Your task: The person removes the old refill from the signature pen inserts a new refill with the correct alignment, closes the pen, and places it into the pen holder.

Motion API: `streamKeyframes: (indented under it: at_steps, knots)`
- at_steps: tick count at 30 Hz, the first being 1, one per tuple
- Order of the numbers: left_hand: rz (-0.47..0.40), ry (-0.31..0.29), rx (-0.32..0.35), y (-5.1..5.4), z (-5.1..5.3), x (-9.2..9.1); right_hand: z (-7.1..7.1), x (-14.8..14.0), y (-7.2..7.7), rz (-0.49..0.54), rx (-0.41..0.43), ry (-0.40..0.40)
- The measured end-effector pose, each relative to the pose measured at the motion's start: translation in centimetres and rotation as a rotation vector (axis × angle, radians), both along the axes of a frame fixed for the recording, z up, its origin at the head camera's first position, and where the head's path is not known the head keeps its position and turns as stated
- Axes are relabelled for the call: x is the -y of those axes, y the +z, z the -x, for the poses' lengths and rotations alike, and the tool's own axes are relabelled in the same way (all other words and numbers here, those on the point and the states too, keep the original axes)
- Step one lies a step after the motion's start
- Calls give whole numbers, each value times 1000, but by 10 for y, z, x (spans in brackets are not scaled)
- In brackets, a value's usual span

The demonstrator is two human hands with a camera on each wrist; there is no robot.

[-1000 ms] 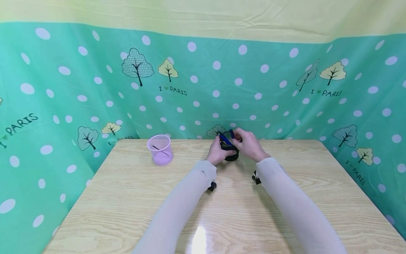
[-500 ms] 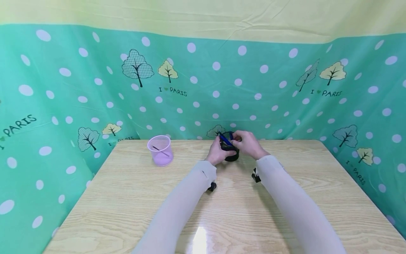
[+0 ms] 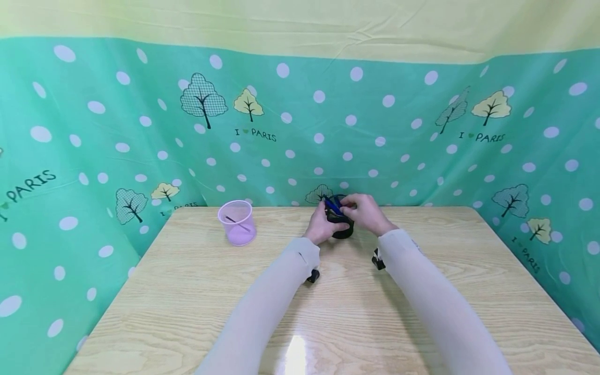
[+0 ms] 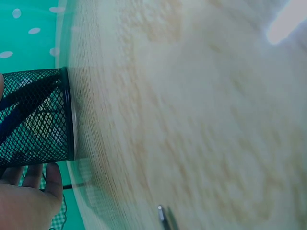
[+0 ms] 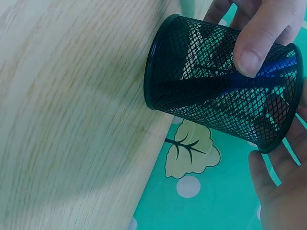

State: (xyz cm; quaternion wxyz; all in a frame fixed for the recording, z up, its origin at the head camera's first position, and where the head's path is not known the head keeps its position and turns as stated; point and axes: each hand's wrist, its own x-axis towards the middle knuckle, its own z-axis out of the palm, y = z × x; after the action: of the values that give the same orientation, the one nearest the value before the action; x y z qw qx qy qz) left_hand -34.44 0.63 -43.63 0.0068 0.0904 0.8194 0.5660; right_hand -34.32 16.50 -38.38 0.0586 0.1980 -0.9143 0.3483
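A black mesh pen cup stands on the wooden table near its back edge. My left hand grips its side, the thumb lying across the mesh in the right wrist view. Long blue pens lean inside the cup, crossing in a V behind the mesh in the left wrist view. At the cup's rim, my right hand has thumb and fingertips together around the top of a blue pen. The exact pinch is partly hidden. From the right wrist, the right hand shows below the rim.
To the left stands a translucent purple cup with one thin dark pen leaning in it. A green dotted cloth hangs right behind the table.
My right hand has dropped slightly, and the blue pen at its fingertips has sunk lower into the mesh cup and tilted left. The left hand stays on the cup.
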Motion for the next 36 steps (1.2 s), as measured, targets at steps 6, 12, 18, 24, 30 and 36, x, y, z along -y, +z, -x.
streamKeyframes:
  at_steps: [6,12,18,24,30,36]
  knots:
    - [14,5,5,-1,2,0,0,0,-2,8,-25,8]
    - [9,6,27,-2,2,1,-1,-3,-2,30,-50,5]
    - [17,11,57,-2,2,1,-4,-7,-2,45,-95,14]
    - [24,22,49,-1,1,0,-9,-8,1,53,-136,7]
    - [7,23,43,0,0,4,-13,-9,2,89,-160,3]
    - [-14,-12,31,10,-5,10,-17,-13,5,119,-179,6]
